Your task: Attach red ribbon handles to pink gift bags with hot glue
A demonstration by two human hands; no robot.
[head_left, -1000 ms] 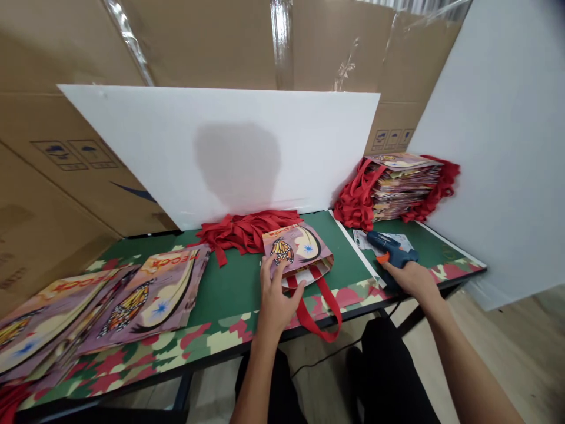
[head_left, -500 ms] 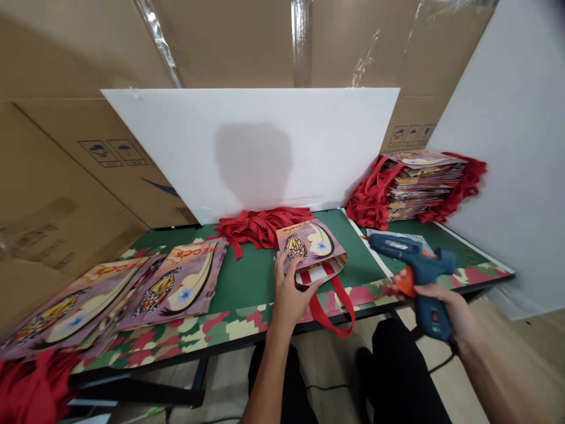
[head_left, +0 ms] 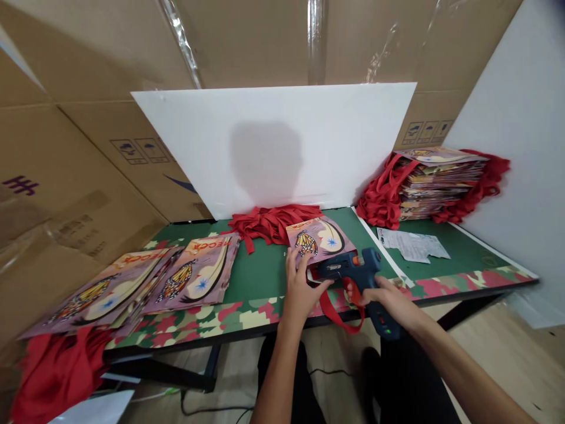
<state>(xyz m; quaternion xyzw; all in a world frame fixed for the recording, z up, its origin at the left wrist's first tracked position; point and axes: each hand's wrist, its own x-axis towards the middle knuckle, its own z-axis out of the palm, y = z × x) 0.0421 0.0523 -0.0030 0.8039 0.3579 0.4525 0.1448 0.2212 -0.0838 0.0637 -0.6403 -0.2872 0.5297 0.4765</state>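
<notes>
A printed paper bag point(head_left: 329, 237) with a butterfly picture lies on the green table top, its open mouth facing me. My left hand point(head_left: 302, 291) grips the bag at the left of its mouth, fingers on top and thumb below. In my right hand point(head_left: 395, 301) is a blue glue gun point(head_left: 359, 272), its front end at the bag's mouth; the nozzle tip is hidden there. A red ribbon handle point(head_left: 332, 315) hangs from the mouth over the table's front edge, below the gun.
Printed bags point(head_left: 194, 274) lie in overlapping piles at left, with red ribbons point(head_left: 62, 368) below. More red ribbons point(head_left: 273, 222) lie behind the bag. A tall stack of handled bags point(head_left: 441, 188) and torn paper point(head_left: 412, 242) are at right. A white board point(head_left: 189, 135) leans behind.
My right hand has brought the glue gun left and in, from beside the bag to its mouth. My left hand keeps its grip on the bag. The view has shifted slightly.
</notes>
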